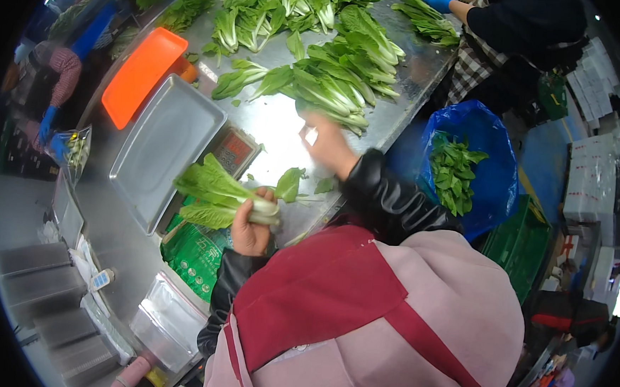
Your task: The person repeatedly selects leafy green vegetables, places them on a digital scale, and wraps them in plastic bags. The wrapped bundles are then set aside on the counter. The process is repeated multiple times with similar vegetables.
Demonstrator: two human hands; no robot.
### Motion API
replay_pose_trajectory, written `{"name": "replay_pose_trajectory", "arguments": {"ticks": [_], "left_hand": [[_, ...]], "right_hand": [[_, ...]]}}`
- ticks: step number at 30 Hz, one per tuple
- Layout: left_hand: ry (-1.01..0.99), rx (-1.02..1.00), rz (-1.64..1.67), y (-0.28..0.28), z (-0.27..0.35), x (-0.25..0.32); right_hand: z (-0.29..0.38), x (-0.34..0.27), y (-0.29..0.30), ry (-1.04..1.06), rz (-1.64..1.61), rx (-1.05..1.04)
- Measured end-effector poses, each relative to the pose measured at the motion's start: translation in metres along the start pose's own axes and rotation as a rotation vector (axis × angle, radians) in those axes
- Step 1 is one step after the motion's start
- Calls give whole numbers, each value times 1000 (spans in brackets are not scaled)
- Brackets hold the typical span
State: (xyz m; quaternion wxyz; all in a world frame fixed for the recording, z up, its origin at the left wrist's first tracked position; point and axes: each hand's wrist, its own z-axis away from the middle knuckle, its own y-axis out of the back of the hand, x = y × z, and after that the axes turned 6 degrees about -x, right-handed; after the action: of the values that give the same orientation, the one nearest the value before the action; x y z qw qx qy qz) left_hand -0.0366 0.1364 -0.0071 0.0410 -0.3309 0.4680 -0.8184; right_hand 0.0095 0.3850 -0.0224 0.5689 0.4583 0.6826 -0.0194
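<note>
My left hand (250,231) grips a small bunch of leafy greens (216,196) by its pale stalks, leaves pointing left. My right hand (326,144) is motion-blurred over the steel table (258,161), just below a row of leafy green heads (333,80). A bright white patch shows at its fingers; whether that is a held object or the shiny table is unclear. Loose leaves (289,185) lie between my hands. Beside the bunch sits a scale with a lit red display (233,150), partly under a grey metal tray (168,153).
A larger pile of greens (295,3) covers the table's far side. An orange tray (144,77) stands left. Right of the table edge, a blue bag (495,173) holds leaves, near a green crate (517,243). Co-workers in blue gloves (439,0) handle greens. Plastic bags (169,318) lie lower left.
</note>
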Motion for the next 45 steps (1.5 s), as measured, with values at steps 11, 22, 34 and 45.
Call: {"name": "replay_pose_trajectory", "arguments": {"ticks": [11, 22, 34, 45], "left_hand": [[304, -70, -184, -2, 37, 8], [298, -62, -151, -6, 36, 5], [232, -89, -40, 19, -6, -12], [184, 21, -172, 30, -42, -43]], "right_hand": [[-45, 63, 82, -171, 242, 91], [23, 66, 62, -122, 686, -102], [39, -8, 45, -710, -703, -214], [70, -28, 8, -1049, -835, -588]]}}
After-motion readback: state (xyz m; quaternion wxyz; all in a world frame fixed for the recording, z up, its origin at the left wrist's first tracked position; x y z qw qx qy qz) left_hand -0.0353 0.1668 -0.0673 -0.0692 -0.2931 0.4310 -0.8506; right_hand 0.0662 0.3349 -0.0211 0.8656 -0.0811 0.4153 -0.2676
